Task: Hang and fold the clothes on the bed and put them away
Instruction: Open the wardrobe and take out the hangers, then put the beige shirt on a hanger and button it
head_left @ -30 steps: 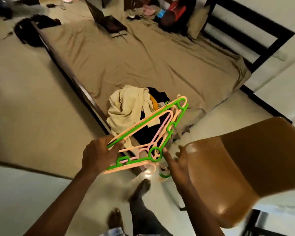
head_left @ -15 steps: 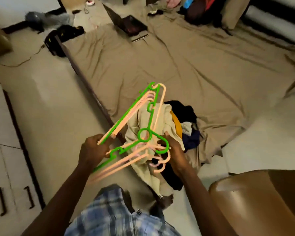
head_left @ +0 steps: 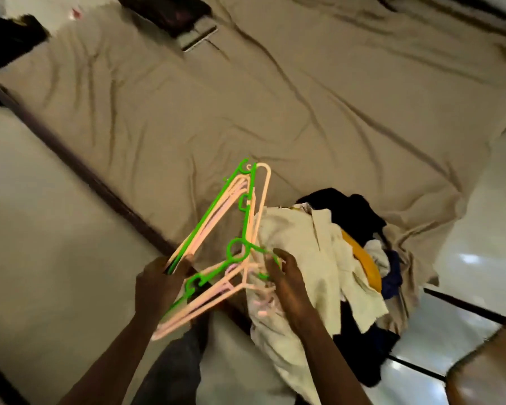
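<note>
At the edge of the bed (head_left: 275, 112) the left hand (head_left: 158, 287) curls fingers round the hangers (head_left: 210, 212), the right hand (head_left: 287, 279) pinches their tangled hooks — a hard tug could scatter them — beside the clothes pile (head_left: 304, 238) on its corner.

Bed (head_left: 275, 112) covered by a tan, heavily creased sheet; dark rail (head_left: 79, 168) along its left edge. Pile of clothes (head_left: 313, 247) at the near corner: cream garment on top, with black, navy and yellow pieces, spilling over the edge. At the far end a dark flat object (head_left: 173, 13), blurred, possibly a laptop.
</note>
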Demonstrator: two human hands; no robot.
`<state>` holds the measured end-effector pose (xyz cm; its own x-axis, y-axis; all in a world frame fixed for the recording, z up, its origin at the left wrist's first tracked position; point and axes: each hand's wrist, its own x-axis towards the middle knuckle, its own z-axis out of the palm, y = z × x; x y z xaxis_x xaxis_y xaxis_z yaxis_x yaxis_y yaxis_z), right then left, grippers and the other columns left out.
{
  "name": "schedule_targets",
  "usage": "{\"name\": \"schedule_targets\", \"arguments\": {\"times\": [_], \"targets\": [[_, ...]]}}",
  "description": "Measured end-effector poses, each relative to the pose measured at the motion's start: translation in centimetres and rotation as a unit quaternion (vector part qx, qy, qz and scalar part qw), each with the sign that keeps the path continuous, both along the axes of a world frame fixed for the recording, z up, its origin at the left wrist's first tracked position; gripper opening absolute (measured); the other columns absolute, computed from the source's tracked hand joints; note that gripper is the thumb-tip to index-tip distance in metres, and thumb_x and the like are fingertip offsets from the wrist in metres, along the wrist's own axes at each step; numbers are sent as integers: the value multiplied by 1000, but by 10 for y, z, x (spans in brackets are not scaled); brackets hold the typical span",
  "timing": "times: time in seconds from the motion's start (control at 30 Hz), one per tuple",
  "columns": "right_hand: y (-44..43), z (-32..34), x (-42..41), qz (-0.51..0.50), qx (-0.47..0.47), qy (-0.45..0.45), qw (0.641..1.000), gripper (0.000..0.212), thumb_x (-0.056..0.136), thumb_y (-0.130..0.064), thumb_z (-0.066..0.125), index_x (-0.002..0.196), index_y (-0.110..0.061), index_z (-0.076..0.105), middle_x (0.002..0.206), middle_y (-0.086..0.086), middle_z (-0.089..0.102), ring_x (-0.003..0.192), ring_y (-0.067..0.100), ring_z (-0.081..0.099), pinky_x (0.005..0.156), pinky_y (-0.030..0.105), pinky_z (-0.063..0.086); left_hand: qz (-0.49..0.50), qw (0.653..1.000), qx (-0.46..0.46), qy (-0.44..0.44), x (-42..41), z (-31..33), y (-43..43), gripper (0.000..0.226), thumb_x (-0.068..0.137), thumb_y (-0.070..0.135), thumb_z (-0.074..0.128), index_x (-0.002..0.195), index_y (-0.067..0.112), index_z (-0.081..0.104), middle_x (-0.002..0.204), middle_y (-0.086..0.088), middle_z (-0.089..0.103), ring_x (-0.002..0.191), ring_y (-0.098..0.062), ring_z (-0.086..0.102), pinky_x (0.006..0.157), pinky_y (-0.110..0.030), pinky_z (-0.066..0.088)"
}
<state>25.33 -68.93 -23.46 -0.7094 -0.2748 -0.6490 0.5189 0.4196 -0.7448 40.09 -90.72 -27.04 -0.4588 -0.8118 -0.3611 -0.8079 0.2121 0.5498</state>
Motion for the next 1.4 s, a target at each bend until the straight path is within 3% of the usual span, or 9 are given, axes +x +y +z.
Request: {"name": "schedule_targets", "arguments": {"times": [0.1,0.27,0.4,0.57,0.77,0.87,1.0,1.2,1.4], "targets": [[-29,-38,-11,-40,145,95,984,67,85,-63,66,133,-17,60,131,5,62,119,27,60,105,46,50,24,999,31,-9,-35,-43,-54,54,87,70,61,81,17,69,75,-6,68,86,-39,67,75,-42,51],[-17,-70,-45,-119,397,170,894,78,87,-30,76,152,-10,37,148,23,39,134,47,40,105,60,38,50,997,51,-7,-99,-114,-97,56,93,61,65,91,5,72,89,-22,71,92,-46,66,78,-44,50],[2,-83,-61,-132,412,91,897,81,90,-32,76,155,-10,32,151,23,39,137,45,41,106,56,40,72,991,110,-20,-130,-176,-104,66,87,70,60,84,6,72,77,-18,71,81,-41,69,73,-44,54],[29,-81,-62,-165,384,31,908,35,93,-26,71,126,-17,66,90,0,69,105,34,65,89,40,51,-20,985,149,-88,-139,-214,-98,49,97,48,63,103,1,72,97,-29,72,97,-48,68,81,-48,52],[28,-64,-58,-65,367,1,928,11,94,-33,72,89,-25,66,91,0,68,92,27,63,74,30,40,-51,983,68,-166,-137,-172,-80,65,87,40,74,137,8,49,138,-27,51,126,-48,51,101,-59,43],[17,-43,-61,-23,389,17,921,13,97,-35,66,91,-24,65,93,-2,67,88,23,60,77,31,45,-140,987,38,-70,-141,-128,-64,48,89,34,73,130,16,57,132,-17,56,122,-43,54,99,-53,43],[0,6,-65,-188,246,-17,951,19,100,-24,67,87,-10,66,90,12,68,75,29,68,63,43,63,-255,934,235,84,-156,-53,-27,9,95,33,71,103,28,71,95,8,74,91,-18,71,79,-34,54],[-12,117,-57,-374,20,-14,927,22,100,0,59,78,2,60,75,18,67,59,26,69,57,36,62,-433,795,394,161,-159,90,50,54,77,48,84,125,36,60,109,18,71,101,-4,69,78,-26,57],[2,227,-36,-358,-163,55,918,5,96,4,60,95,0,64,97,24,70,74,28,73,67,36,65,-405,860,183,251,-156,191,93,29,82,19,64,110,27,64,80,12,65,89,-25,66,69,-30,42]]}}
